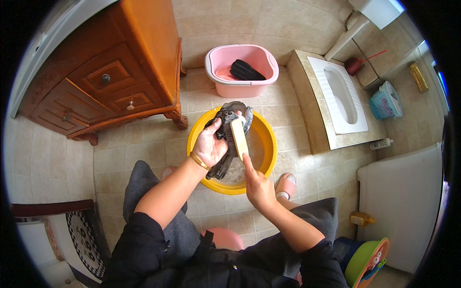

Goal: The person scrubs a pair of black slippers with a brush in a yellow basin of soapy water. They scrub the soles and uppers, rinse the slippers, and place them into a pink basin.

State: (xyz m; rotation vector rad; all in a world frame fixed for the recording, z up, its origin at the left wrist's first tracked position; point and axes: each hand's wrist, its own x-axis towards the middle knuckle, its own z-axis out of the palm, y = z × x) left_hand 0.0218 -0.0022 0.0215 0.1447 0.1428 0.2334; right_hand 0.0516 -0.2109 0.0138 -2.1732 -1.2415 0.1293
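Note:
Over a yellow basin (268,171) on the floor, my left hand (211,144) holds a wet, dark shoe (227,138) streaked with white suds. Its thumb lies along the near side, and a fingertip shows near the upper end. My right hand (260,185) grips the handle of a pale yellow scrubbing brush (238,136), index finger stretched along its back. The brush lies against the shoe, so its bristles are hidden. Cloudy water with foam fills the bottom of the basin.
Beyond the basin stands a pink bucket (239,90) with a black ridged shoe (246,70) inside. A wooden cabinet (119,82) is at left. A squat toilet (340,95) sits on a raised tiled step at right. Stacked basins (360,262) stand at lower right.

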